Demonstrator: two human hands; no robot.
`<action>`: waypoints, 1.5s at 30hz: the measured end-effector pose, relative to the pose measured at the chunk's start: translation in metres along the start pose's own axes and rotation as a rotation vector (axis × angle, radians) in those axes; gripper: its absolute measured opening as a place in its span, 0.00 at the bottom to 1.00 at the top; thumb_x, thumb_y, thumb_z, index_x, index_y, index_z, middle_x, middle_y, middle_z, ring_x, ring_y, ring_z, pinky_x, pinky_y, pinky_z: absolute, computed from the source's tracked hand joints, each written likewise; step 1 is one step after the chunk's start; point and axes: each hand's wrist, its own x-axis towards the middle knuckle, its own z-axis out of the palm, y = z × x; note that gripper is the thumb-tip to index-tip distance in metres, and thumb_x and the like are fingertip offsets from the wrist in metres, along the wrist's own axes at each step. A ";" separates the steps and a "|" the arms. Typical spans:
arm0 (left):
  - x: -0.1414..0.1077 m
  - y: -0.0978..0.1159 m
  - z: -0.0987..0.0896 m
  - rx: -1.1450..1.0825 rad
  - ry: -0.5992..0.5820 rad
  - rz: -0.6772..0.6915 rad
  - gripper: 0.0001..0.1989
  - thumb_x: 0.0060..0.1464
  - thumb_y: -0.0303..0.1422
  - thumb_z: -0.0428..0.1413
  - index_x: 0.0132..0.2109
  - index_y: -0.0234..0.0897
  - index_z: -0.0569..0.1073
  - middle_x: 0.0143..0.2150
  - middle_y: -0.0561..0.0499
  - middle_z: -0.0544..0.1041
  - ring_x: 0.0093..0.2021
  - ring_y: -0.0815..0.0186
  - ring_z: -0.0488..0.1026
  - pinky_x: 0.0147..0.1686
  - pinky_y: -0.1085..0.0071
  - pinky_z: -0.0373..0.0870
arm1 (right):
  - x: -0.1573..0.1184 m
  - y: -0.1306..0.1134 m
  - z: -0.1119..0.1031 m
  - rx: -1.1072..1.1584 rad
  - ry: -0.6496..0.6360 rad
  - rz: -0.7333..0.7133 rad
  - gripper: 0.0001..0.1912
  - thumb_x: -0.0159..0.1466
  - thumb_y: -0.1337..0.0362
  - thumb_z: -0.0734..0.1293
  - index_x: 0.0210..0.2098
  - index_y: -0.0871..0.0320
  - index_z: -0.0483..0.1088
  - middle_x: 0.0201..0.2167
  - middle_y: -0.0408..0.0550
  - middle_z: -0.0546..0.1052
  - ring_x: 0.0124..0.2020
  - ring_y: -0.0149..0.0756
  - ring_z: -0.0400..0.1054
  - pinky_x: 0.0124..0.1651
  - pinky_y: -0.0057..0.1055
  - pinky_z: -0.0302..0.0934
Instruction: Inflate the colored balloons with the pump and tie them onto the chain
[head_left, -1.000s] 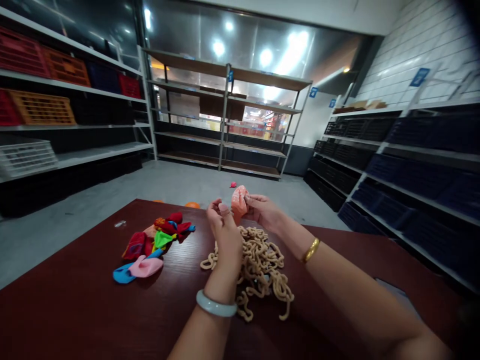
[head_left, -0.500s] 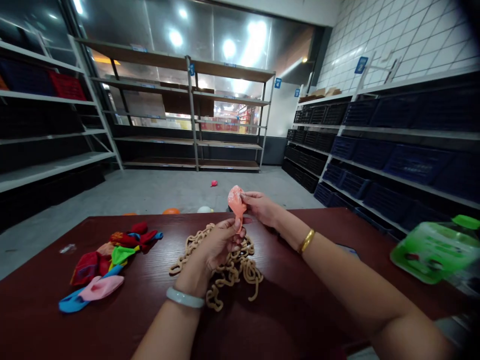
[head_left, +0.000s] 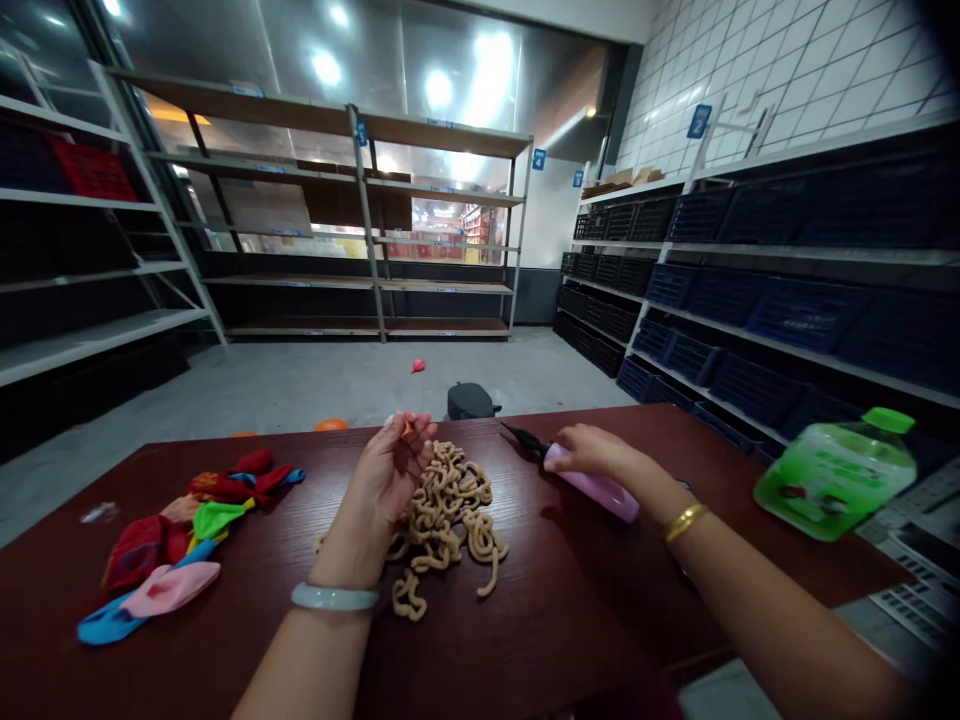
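Note:
My left hand (head_left: 396,460) is raised above the table, its thumb and fingers pinching the coral balloon (head_left: 407,428). Only a small piece of that balloon shows between the fingertips. Over on the right, my right hand (head_left: 594,450) wraps around a purple balloon pump (head_left: 600,494) with a black tapered nozzle, which points to the upper left. Between the hands lies a heap of tan curled strands (head_left: 446,515); my left forearm covers part of it.
Several limp coloured balloons (head_left: 169,590) lie at the left of the dark red table (head_left: 555,610). A jug of green liquid (head_left: 832,475) stands at the right. Beyond the table are a dark grey object (head_left: 471,402), a small pink balloon (head_left: 418,366) and shelves (head_left: 300,330).
My right hand has let go of the coral balloon, moved right and taken hold of the pump. My left hand has shifted left with the balloon. The view has turned slightly right.

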 end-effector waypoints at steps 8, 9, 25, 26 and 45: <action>0.005 0.006 -0.013 -0.203 0.167 0.069 0.07 0.60 0.27 0.51 0.34 0.31 0.71 0.40 0.42 0.79 0.42 0.61 0.78 0.38 0.68 0.77 | -0.016 -0.027 0.027 -0.252 0.183 -0.092 0.22 0.59 0.56 0.65 0.50 0.57 0.65 0.45 0.56 0.75 0.45 0.49 0.70 0.40 0.36 0.58; 0.007 0.007 -0.015 -0.220 0.171 0.083 0.08 0.60 0.27 0.50 0.34 0.31 0.71 0.40 0.41 0.79 0.43 0.60 0.78 0.39 0.67 0.77 | -0.016 -0.041 0.028 -0.250 0.247 -0.174 0.24 0.60 0.54 0.64 0.53 0.56 0.63 0.45 0.54 0.75 0.44 0.47 0.70 0.39 0.35 0.58; 0.015 -0.012 -0.018 -0.063 0.180 0.242 0.09 0.60 0.34 0.52 0.34 0.32 0.70 0.41 0.41 0.79 0.41 0.61 0.78 0.45 0.64 0.73 | -0.018 -0.090 0.065 -0.150 0.201 -0.363 0.23 0.60 0.45 0.62 0.47 0.53 0.65 0.39 0.51 0.76 0.41 0.46 0.71 0.37 0.35 0.57; 0.014 -0.014 -0.017 -0.034 0.173 0.251 0.09 0.60 0.34 0.53 0.34 0.32 0.70 0.40 0.41 0.79 0.40 0.61 0.78 0.45 0.65 0.73 | -0.018 -0.089 0.065 -0.144 0.200 -0.358 0.23 0.60 0.45 0.62 0.47 0.53 0.65 0.39 0.51 0.76 0.42 0.46 0.71 0.37 0.35 0.57; 0.007 -0.049 -0.002 0.255 0.132 0.273 0.13 0.49 0.38 0.62 0.36 0.35 0.68 0.37 0.47 0.79 0.41 0.63 0.76 0.40 0.69 0.72 | -0.022 -0.079 0.065 -0.060 0.249 -0.360 0.24 0.59 0.47 0.64 0.50 0.53 0.65 0.38 0.50 0.77 0.40 0.45 0.72 0.36 0.34 0.57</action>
